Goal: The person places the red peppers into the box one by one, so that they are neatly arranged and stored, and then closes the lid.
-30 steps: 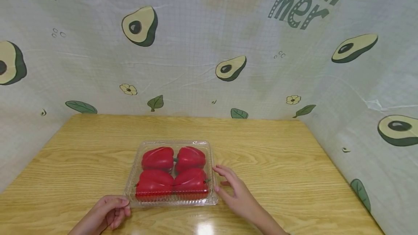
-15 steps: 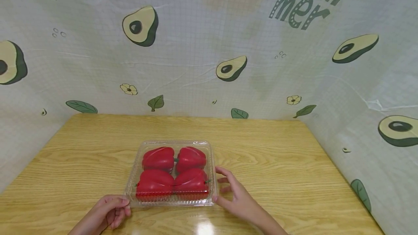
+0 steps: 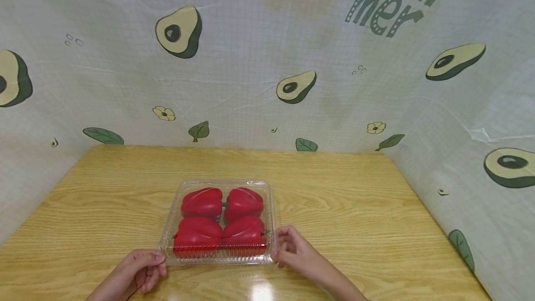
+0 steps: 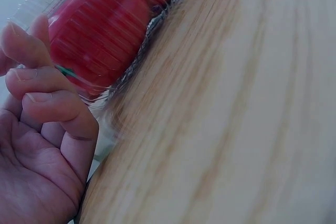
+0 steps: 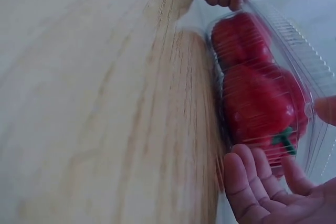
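Note:
A clear plastic clamshell container [image 3: 225, 260] with a ridged rim lies on the table, its lid down. Several red bell peppers [image 3: 198, 233] with green stems show through the plastic. At the near left corner my left hand [image 3: 140, 268] pinches the rim between thumb and curled fingers. On the near right corner my right hand [image 3: 294, 252] holds the edge, thumb at the rim and fingers bent. The right wrist view shows that hand's fingers [image 5: 247, 174] beside the container wall, below a pepper's green stem [image 5: 283, 140].
The wood-grain table [image 3: 342, 199] extends behind and to both sides of the container. A pale cloth [image 3: 234, 59] printed with avocados and leaves hangs behind it and along both sides.
My right hand has slid toward me along the container's right side to the near corner, and its fingers have curled in. The left hand and the container stay in place.

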`<state>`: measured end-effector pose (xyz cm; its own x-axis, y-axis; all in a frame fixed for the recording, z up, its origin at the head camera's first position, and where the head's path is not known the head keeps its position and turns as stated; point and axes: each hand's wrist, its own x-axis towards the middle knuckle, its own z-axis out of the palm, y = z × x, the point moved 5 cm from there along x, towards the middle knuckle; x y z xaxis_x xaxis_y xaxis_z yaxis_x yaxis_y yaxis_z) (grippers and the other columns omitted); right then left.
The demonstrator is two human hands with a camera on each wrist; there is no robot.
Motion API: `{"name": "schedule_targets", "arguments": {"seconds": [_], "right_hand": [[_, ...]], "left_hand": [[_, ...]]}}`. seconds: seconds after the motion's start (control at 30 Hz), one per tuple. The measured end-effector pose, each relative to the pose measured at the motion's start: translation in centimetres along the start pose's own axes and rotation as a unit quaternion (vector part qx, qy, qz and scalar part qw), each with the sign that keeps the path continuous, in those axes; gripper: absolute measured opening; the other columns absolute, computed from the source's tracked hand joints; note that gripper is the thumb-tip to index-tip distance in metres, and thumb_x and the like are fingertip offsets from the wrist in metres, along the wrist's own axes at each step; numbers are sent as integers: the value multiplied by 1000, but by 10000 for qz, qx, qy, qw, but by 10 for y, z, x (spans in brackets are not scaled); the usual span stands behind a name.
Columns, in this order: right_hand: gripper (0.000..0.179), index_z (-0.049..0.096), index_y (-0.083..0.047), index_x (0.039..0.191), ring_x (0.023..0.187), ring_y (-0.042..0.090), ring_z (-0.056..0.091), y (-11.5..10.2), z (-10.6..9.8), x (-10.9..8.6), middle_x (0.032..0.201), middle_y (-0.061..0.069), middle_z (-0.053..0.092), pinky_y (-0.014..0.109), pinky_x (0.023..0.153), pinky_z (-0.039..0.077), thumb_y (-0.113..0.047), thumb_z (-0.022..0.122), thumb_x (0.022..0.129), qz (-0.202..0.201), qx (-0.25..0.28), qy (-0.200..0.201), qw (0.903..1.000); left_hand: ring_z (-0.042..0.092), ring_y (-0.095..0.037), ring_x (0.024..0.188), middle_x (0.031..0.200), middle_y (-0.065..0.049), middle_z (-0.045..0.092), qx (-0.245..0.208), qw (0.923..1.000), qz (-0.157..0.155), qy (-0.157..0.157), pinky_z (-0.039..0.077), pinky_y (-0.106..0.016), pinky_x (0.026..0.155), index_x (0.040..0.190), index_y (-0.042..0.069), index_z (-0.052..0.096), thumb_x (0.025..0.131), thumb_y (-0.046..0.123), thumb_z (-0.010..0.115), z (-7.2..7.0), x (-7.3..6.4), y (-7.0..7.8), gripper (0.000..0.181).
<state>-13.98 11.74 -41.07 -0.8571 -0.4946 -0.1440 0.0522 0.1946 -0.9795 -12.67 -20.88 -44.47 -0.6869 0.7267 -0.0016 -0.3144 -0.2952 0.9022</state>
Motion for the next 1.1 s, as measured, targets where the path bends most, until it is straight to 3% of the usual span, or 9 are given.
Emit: {"name": "schedule_targets", "arguments": {"seconds": [0.13,0.27,0.37,0.6,0.7,0.87,1.1], "right_hand": [[27,46,13,106,77,11,59,2,1,2,89,6,56,26,70,53,-8,51,89,-193,95,-342,9992],[26,50,18,95,77,7,60,3,4,4,84,28,54,26,71,54,-7,46,92,-407,197,-648,9969],[29,50,21,93,75,7,61,5,6,4,88,42,50,25,70,53,-8,46,92,-305,338,-677,9967],[37,51,23,95,75,5,61,7,7,3,91,49,47,21,71,52,-14,49,94,-188,679,-768,9946],[39,50,25,95,76,5,62,8,7,3,86,38,56,21,74,52,-14,51,93,-167,777,-777,9938],[40,46,27,96,78,5,61,7,8,2,84,-2,63,21,78,50,-13,51,93,-90,979,-833,9917],[15,58,2,88,79,6,59,8,8,2,85,-3,60,20,79,48,-11,52,92,-59,1159,-813,9899]], "left_hand": [[39,-5,55,74,12,65,-4,10000,32,-15,9,-38,47,93,12,69,98,2,20,-1,0,-1,50],[29,-17,51,73,11,64,51,10000,79,-20,9,-38,46,93,11,68,98,1,20,-2,0,-1,50],[22,-26,53,72,11,63,72,9999,102,-33,9,-39,46,93,11,68,98,0,19,-2,0,-1,50],[23,-24,52,73,11,65,-4,9999,125,-63,9,-38,46,93,11,68,97,1,19,-2,0,-1,51],[24,-23,52,73,11,65,-7,9999,133,-78,9,-38,46,94,11,68,97,0,19,-2,0,-2,51],[20,-28,54,73,11,65,41,9999,147,-78,9,-39,46,94,10,68,97,0,18,-2,0,-1,51],[30,-14,52,70,12,63,69,9999,-46,60,10,-38,47,92,12,68,98,2,19,-3,0,-3,51]]}}
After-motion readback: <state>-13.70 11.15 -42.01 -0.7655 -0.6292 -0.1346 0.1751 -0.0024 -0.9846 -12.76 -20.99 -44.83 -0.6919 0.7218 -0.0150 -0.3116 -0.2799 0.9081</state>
